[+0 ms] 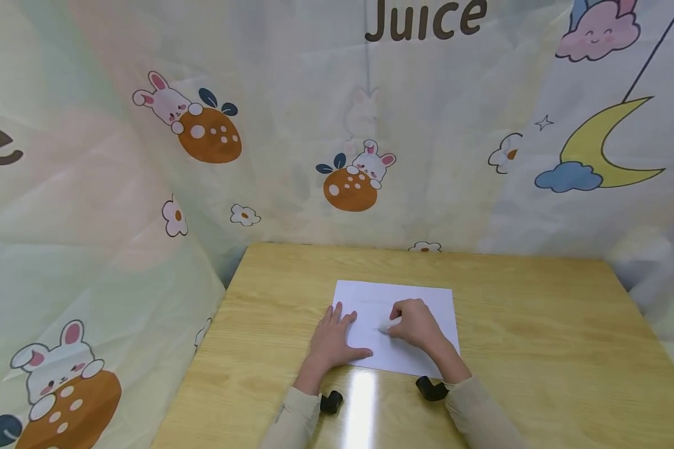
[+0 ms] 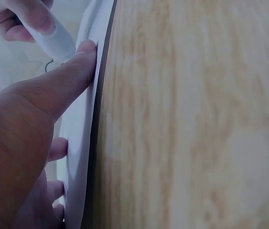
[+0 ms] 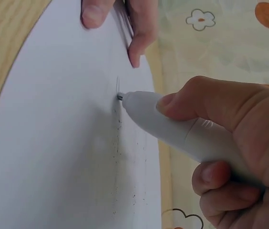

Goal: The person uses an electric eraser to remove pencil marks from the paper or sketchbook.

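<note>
A white sheet of paper [image 1: 365, 296] lies on the wooden table. My left hand [image 1: 331, 340] rests spread on its left side, thumb along the near edge. My right hand [image 1: 418, 324] grips a thick white pen-shaped electric eraser [image 3: 158, 117], thumb on top and fingers curled beneath. In the right wrist view its narrow tip meets the paper at the end of short thin pencil lines [image 3: 118, 85]. Dark crumbs [image 3: 118, 152] trail along the sheet from the tip. In the left wrist view the white eraser [image 2: 58, 43] shows just beyond my left thumb.
The wooden table [image 1: 550, 337] extends on both sides of the paper. A printed cloth [image 1: 427, 156] with rabbits and flowers hangs behind it and at the sides. Black pieces [image 1: 331, 402] sit at both wrists near the beige sleeves [image 1: 294, 418].
</note>
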{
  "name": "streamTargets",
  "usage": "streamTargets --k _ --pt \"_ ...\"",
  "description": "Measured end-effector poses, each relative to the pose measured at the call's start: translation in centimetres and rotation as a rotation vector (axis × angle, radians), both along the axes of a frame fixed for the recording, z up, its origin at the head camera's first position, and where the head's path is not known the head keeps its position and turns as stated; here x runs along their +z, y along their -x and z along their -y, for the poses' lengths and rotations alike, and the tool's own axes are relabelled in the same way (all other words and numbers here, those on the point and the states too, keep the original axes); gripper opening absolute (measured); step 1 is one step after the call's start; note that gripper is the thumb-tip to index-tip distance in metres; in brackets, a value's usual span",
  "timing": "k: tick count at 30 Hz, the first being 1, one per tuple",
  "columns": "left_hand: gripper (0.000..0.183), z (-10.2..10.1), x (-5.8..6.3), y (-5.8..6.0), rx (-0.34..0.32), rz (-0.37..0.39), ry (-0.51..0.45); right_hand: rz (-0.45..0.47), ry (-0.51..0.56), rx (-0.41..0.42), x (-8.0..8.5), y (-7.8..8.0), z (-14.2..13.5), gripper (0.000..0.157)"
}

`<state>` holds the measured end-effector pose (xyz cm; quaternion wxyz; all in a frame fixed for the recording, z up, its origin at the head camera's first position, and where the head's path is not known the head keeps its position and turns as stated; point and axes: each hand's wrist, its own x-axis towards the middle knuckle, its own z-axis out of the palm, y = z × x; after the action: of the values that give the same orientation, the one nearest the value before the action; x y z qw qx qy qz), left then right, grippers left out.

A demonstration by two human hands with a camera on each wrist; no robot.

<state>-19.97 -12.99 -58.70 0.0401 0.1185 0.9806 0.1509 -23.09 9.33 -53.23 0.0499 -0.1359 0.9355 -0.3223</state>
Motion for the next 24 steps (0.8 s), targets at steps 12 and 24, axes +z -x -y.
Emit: streamTargets --k 12,24 --pt "0.101 0.13 0.38 -0.29 0.011 0.009 -0.017 -0.002 -0.001 0.001 -0.25 0.0 0.21 0.019" --pt "0.102 -0.26 0.37 -0.17 0.001 0.013 -0.011 0.011 -0.012 -0.004 -0.11 -0.23 -0.1 0.018"
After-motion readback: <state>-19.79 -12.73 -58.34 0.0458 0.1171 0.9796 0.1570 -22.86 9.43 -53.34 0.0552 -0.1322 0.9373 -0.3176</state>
